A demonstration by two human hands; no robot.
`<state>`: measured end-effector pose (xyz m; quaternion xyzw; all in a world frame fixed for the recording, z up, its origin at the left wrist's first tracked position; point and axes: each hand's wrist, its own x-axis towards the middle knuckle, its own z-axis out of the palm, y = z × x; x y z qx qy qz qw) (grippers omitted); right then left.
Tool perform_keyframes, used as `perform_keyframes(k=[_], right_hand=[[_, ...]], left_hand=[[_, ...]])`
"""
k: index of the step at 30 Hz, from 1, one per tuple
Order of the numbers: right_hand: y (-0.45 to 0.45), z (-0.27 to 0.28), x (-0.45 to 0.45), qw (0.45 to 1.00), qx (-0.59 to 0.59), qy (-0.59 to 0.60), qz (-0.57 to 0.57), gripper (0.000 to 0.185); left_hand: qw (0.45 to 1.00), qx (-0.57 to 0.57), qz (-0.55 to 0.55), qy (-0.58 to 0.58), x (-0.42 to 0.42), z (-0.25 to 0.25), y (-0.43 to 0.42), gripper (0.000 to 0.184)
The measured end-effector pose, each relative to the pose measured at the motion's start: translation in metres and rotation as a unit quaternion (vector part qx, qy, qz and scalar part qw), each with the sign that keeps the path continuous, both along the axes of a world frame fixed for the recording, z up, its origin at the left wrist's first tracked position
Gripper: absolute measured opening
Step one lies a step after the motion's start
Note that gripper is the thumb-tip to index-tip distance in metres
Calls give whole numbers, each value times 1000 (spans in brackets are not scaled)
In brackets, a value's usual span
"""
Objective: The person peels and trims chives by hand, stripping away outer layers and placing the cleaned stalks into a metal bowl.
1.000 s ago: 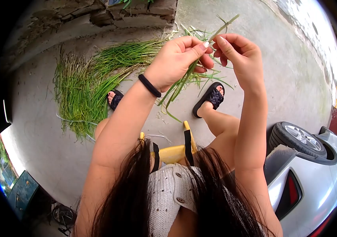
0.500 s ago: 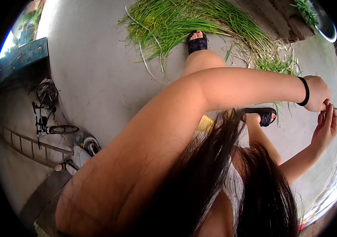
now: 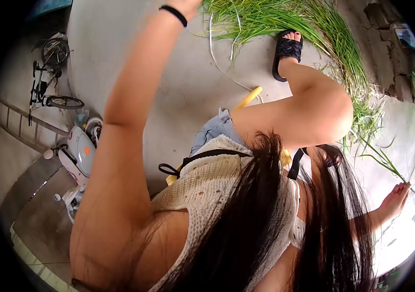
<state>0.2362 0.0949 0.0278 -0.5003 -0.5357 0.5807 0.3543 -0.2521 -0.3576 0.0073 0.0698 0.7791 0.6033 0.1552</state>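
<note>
My right hand [image 3: 396,200] is at the right side, its fingers pinched on a few long green grass stalks [image 3: 385,163]. The stalks' pale ends stick out past the fingertips, and the green blades spread up and to the left. My left hand [image 3: 186,7], with a black band at the wrist, reaches to the top edge beside a heap of cut green grass [image 3: 261,19]. The frame cuts off its fingers, so whether they hold anything is hidden. The heap lies spread over the concrete floor around my sandalled foot [image 3: 288,53].
A white cord [image 3: 212,46] trails from the grass across the floor. Part of a yellow tube-framed seat [image 3: 249,97] shows under me. To the left are a bicycle [image 3: 65,101], a ladder [image 3: 28,124] and a white scooter [image 3: 78,148]. Broken masonry [image 3: 387,53] lies upper right.
My left hand has left my right hand and swung up and left to the grass heap. My right hand has dropped lower, and longer grass stalks now show in it.
</note>
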Motion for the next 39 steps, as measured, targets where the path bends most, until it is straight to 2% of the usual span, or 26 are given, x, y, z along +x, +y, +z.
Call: perform_keyframes(k=[1,2,3,4,5,6,8,10,12,14,16,18,20,22,25,28,30,31,32,33,34,35,36,37,38,39], right_hand=[[-2,4,-5,1000,0,-2,3,25],[-3,7,-9,1000,2,-4,4,25],[0,7,-8,1000,-3,-4,13,25],[-4,11,-13,1000,1,-4,22,25],[-9,15,-21,1000,6,-2,29,25],[-12,18,-27,999,13,0,33,25],[-14,24,-33,998,14,11,52,25],[-21,35,-44,997,9,7,73,24],[-30,39,-56,997,32,-4,67,25],[-33,46,-57,996,31,-12,83,25],[-32,45,-55,997,30,-20,71,26],[-33,41,-56,997,29,-16,66,26],[-38,41,-54,997,24,-14,68,25],[-39,41,-49,998,24,-14,61,25],[-43,38,-50,998,19,-3,54,23],[-48,33,-52,999,20,9,46,21],[-50,32,-55,999,22,8,45,21],[-34,21,-40,997,9,35,65,24],[-38,23,-45,997,20,23,72,23],[-37,21,-46,996,7,44,79,23],[-40,22,-51,996,9,37,80,23],[-42,23,-55,996,16,29,77,23],[-49,27,-63,997,4,30,68,22],[-57,32,-76,998,9,21,50,17],[-53,28,-78,996,2,42,72,16],[-51,27,-82,996,6,46,77,15]], left_hand=[[993,45,93,-65,12,-28,-29,42],[990,-120,68,-16,32,-59,-56,58],[981,-178,35,-66,75,-84,-67,60],[913,-307,-90,-253,124,-72,-51,64],[879,-269,-234,-315,189,-96,-50,67],[830,-342,-283,-337,229,-73,-32,70],[744,-127,-312,-577,210,-55,-27,72],[785,20,-294,-545,213,-44,-35,71],[703,292,-153,-630,176,-35,-50,67],[724,364,-73,-581,142,-42,-64,66],[914,22,-35,-403,131,-76,-73,68],[864,-264,-176,-390,152,-139,-81,67],[758,-241,-350,-495,203,-107,-37,66],[660,-32,-260,-704,213,-100,-9,65],[796,27,-309,-519,205,-70,31,66],[735,225,-199,-609,176,-52,48,63],[787,136,-65,-598,159,-18,57,61],[859,85,-67,-501,157,-22,59,55],[957,54,-93,-270,155,-15,68,46],[987,-68,-135,-46,142,-20,78,39],[952,-152,-142,227,128,-4,93,35],[966,-53,-114,226,121,7,119,34],[978,110,-121,133,120,21,152,31],[961,184,-184,96,127,38,187,31],[934,255,-245,57,142,48,225,31],[929,205,-297,83,161,46,259,30]])
